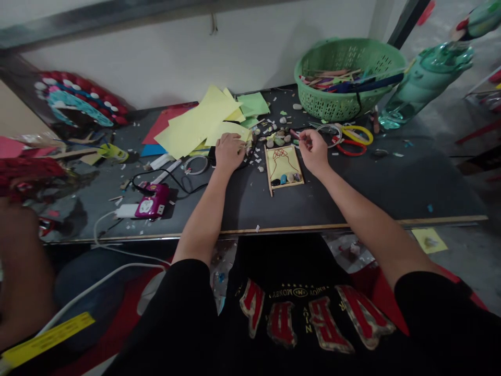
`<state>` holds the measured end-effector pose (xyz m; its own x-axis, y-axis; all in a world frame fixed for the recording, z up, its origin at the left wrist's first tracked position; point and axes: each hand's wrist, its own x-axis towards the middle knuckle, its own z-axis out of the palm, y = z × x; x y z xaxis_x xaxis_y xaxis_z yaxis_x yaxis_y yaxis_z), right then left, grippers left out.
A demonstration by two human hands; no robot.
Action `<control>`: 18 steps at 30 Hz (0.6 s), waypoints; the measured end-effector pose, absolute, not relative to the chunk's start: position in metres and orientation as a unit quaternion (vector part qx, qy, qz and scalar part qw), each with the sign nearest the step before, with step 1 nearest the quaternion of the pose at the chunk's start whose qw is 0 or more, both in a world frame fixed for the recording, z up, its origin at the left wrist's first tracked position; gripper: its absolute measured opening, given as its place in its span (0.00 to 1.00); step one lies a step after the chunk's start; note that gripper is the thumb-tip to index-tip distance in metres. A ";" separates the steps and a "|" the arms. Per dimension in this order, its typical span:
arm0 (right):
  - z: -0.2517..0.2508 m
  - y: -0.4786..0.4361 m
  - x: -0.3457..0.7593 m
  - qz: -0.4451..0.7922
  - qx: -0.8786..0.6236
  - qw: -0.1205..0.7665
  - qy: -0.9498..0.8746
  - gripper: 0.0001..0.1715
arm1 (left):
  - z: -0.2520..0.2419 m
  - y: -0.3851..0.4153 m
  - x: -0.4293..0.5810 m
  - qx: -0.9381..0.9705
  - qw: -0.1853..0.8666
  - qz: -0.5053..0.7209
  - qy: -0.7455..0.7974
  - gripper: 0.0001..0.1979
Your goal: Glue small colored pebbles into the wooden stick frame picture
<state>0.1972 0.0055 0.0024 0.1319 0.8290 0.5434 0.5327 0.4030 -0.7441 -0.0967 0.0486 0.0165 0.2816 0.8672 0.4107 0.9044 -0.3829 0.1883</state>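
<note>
My left hand [230, 151] rests palm down at the edge of the yellow paper sheets [203, 122], fingers apart, with fingertips by a scatter of scraps. My right hand [314, 151] is closed in a pinch over a pile of pebbles [278, 140]; what sits between its fingertips is too small to make out. Between my hands lies a small framed picture [285, 164] with thin wooden sticks along its sides. It has a yellow backing, a dark red string design and several painted pebbles along its bottom edge.
A green plastic basket [332, 107] with sticks stands at back right, beside a teal bottle [428, 78]. Rolls of tape [358, 136] lie right of my right hand. A purple power adapter [152, 201] with cables sits left. Another person's arm [23, 271] shows at far left.
</note>
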 end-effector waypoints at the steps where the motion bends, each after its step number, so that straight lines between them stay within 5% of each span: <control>1: 0.002 0.005 0.197 0.135 -0.526 0.535 -0.647 0.07 | 0.017 0.047 -0.095 -0.790 0.042 -0.240 -0.562 0.10; 7: 0.001 0.004 0.195 0.128 -0.507 0.526 -0.671 0.07 | 0.024 0.052 -0.080 -0.777 0.042 -0.274 -0.564 0.16; 18: 0.006 0.001 0.192 0.145 -0.494 0.506 -0.692 0.09 | 0.046 0.085 -0.052 -0.830 0.032 -0.023 -0.557 0.24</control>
